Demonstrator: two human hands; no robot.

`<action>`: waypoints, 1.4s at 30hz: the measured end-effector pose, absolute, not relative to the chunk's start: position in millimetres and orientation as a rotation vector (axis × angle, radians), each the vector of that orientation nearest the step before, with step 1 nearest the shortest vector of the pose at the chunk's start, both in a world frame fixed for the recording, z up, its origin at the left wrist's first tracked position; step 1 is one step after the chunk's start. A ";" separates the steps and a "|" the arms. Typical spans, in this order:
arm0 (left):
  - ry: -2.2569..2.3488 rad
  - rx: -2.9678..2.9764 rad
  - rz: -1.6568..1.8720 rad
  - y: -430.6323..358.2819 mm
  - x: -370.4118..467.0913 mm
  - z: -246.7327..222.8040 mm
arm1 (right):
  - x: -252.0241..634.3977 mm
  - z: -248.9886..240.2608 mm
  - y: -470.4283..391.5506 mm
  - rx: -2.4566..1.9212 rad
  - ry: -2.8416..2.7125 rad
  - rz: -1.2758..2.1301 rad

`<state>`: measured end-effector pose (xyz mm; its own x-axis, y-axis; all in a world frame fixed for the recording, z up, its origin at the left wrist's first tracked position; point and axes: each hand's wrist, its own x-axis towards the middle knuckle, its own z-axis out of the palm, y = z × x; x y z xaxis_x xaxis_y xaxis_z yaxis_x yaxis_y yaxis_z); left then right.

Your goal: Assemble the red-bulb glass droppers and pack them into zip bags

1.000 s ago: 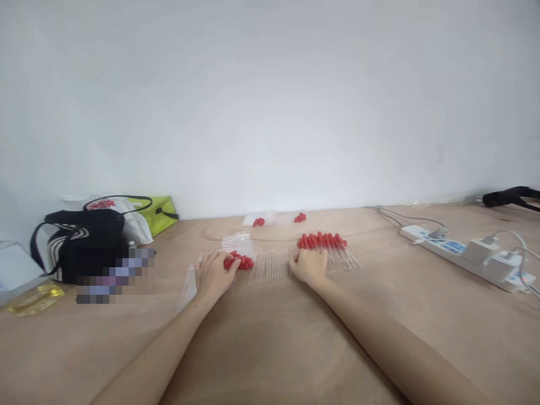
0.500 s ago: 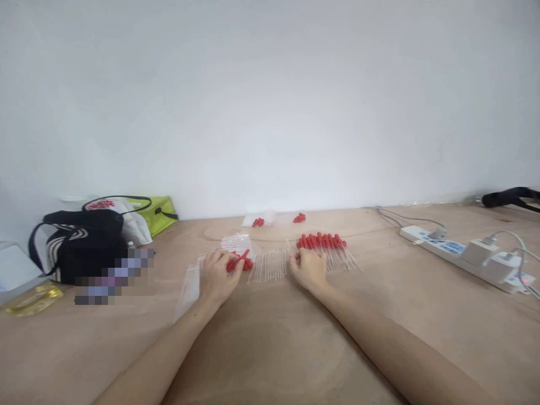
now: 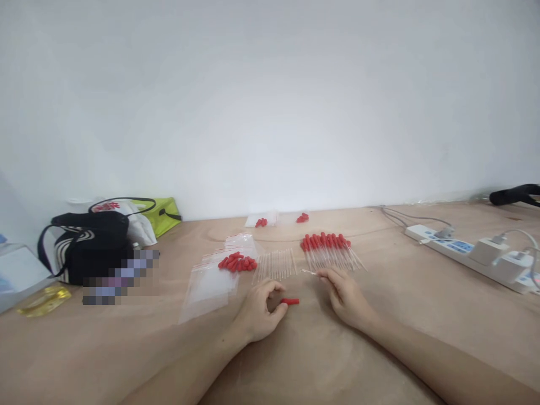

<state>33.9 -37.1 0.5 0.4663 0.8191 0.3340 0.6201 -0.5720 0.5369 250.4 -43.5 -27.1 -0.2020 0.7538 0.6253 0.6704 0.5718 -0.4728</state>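
One red cap (image 3: 291, 301): held at the thumb tip of the left hand (image 3: 258, 312), jutting right, forefinger arched just above with a slight gap.
Thin stick (image 3: 309, 273): pinched in the nearly closed fingertips of the right hand (image 3: 348, 301), pointing left.
Loose sticks (image 3: 276, 265): rowed beyond the left fingers.
Capped sticks (image 3: 329, 243): beyond the right fingertips.
Red pile (image 3: 237, 262): past the left fingers, beside plastic bags (image 3: 211, 287).

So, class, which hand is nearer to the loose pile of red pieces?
Left. The left hand is on the near side of the loose red pile, slightly right; the right hand is farther right.
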 end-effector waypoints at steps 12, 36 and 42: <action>1.165 2.337 0.910 -30.8 39.9 -6.7 | 244.0 -22.2 -46.1 -1.231 -2.046 0.108; 0.921 2.494 0.940 -34.0 37.7 -4.8 | 244.5 -13.0 -48.0 -1.033 -2.310 0.091; 0.866 2.631 0.863 -33.7 34.6 -12.0 | 245.0 -10.9 -48.7 -1.044 -2.399 -0.061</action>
